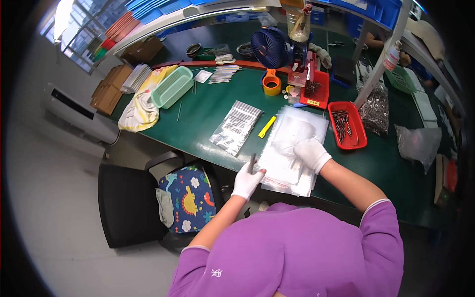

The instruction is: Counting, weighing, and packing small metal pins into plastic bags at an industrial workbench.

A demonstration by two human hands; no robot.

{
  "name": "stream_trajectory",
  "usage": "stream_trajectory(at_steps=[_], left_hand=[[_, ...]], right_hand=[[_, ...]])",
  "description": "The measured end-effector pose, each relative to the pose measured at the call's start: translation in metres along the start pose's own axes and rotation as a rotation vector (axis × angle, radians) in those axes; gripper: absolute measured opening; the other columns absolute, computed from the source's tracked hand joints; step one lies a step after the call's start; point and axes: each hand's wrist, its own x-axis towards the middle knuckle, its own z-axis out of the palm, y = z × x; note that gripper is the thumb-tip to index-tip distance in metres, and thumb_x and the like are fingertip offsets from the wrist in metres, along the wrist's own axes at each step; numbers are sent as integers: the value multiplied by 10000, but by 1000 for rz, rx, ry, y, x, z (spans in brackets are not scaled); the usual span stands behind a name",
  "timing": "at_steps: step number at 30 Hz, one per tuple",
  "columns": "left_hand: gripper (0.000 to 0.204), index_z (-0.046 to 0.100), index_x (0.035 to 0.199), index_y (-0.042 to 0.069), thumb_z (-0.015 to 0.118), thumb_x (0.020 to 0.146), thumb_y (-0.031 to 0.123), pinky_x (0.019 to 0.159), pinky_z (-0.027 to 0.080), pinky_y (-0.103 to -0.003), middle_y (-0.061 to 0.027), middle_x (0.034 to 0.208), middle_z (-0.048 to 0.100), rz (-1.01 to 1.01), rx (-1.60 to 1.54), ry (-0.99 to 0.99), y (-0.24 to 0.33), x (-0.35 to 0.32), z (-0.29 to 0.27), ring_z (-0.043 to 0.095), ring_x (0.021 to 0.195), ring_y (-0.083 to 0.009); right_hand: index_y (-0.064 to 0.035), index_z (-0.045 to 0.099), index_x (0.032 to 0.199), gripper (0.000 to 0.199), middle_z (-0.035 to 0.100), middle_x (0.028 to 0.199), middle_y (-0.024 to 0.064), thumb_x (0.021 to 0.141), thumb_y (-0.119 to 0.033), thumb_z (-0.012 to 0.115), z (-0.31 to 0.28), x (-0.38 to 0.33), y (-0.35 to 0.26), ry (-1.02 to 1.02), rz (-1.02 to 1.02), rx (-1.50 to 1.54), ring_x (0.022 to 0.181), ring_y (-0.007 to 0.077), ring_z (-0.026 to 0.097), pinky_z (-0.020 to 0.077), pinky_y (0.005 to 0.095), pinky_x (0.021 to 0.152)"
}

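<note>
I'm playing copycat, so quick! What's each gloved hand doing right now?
Left hand: closed, holding a dark, slim object.
Right hand: on the clear plastic bags; whether it grips one can't be told.

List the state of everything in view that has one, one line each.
Left hand, gloved, holding a dark slim object
Right hand, gloved, on the plastic bags; grip unclear
Plastic bags, stacked flat
Red tray, holding metal parts
Silver packet, lying flat
Yellow tool, lying flat
Blue fan, upright; running unclear
Chair, unoccupied, cushion on seat
</note>
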Motion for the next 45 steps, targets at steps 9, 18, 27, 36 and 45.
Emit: stream_trajectory(at_steps=[9,18,27,36,45], left_hand=[[303,587,974,100,605,746,300,701,467,-390,-160,829,620,93,459,-196,47,72,32,589,802,-335],[95,533,798,45,544,755,129,645,453,-382,-179,740,584,264,218,-198,70,61,46,571,739,-356],[180,573,936,49,546,764,96,676,464,-325,-152,821,615,335,126,-169,76,75,49,610,744,-283],[224,583,1003,42,540,791,99,655,439,-267,-99,768,601,315,27,-189,85,92,53,553,656,-150],[251,573,1019,12,524,783,82,754,432,-275,-127,912,612,262,-150,-236,79,99,61,583,815,-196]], right_hand=[[-51,624,655,106,589,650,141,677,-78,524,0,-14,-17,135,300,-24,623,279,617,501,366,560],[-19,584,830,183,596,740,173,802,-93,420,25,6,-59,80,729,297,695,321,612,496,396,608],[-106,626,838,186,614,856,119,757,-102,458,8,19,-16,324,401,230,793,273,597,475,368,693],[-69,651,774,224,614,754,134,729,-283,606,-52,10,4,34,543,170,759,293,594,475,387,662],[-42,578,778,171,569,685,21,840,-200,555,-118,-38,18,1361,704,916,658,148,538,428,251,676]])
